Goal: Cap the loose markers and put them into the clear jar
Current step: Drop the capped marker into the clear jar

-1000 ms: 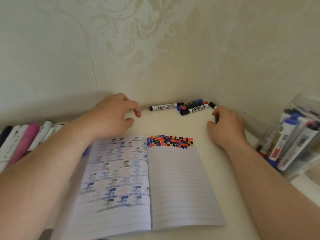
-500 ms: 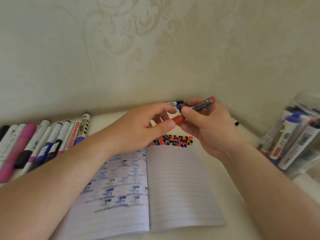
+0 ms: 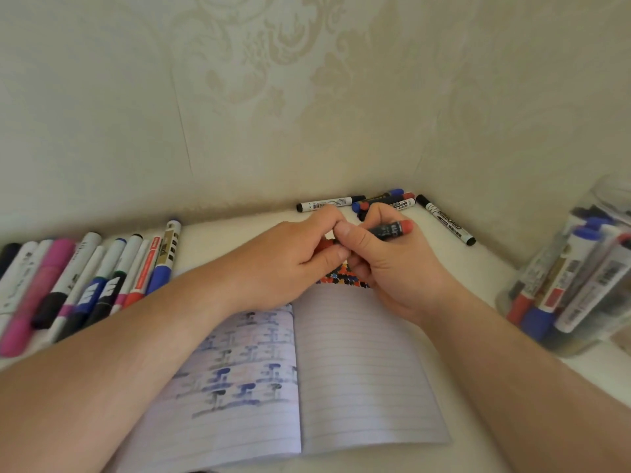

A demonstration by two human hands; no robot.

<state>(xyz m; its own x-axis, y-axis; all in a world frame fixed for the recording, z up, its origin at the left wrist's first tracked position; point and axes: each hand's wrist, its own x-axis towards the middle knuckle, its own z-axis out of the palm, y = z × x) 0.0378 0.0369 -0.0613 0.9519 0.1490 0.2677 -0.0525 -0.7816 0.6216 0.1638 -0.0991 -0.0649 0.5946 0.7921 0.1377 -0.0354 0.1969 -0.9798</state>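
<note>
Fingers of both hands are curled and meet over the top edge of the notebook [image 3: 358,363]. The right hand [image 3: 386,268] grips a dark marker [image 3: 392,230] with a red end, its thumb laid along the barrel. The left hand [image 3: 300,257] pinches a red cap [image 3: 324,246] between thumb and fingertips, right against the marker's hidden front end; whether the cap is seated I cannot tell.

Half a second ago the two hands held the same marker higher and further apart. Now they have closed in on each other and the cap is nearly swallowed between them. A second ago both lay flat on the table [image 3: 222,233]. That reads as the capping push under way, so this marker should soon be ready for the jar.

Both forearms run in from the lower corners, wrists low over the open pages.

By size: the clear jar [image 3: 580,285] at the right already holds several markers; a row of markers [image 3: 85,281] lies at the left; a few loose ones [image 3: 386,201] wait by the wall, just beyond the hands.
</note>
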